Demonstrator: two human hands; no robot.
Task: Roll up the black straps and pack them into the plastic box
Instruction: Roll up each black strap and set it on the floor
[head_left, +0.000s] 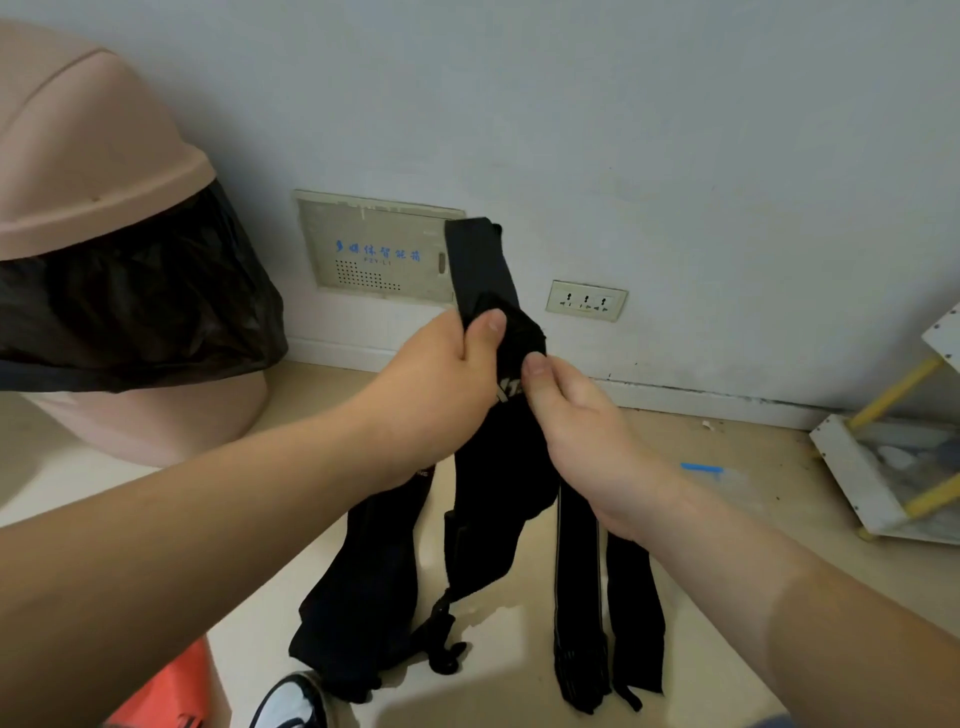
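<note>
A bundle of black straps (498, 499) hangs in the air in front of me, its long ends dangling toward the beige floor. My left hand (431, 384) grips the top of the bundle, thumb pressed on the fabric. One strap end (475, 260) sticks up above that hand. My right hand (587, 431) pinches the straps just to the right, thumb on a part with white lettering. A black clip (444, 639) hangs from one strap near the floor. No plastic box can be made out with certainty.
A pink bin (93, 156) with a black liner stands at the left by the wall. A wall panel (374, 244) and a socket (586, 300) are behind the straps. A white and yellow rack (893, 457) sits at the right. An orange object (166, 691) and my shoe (291, 701) are below.
</note>
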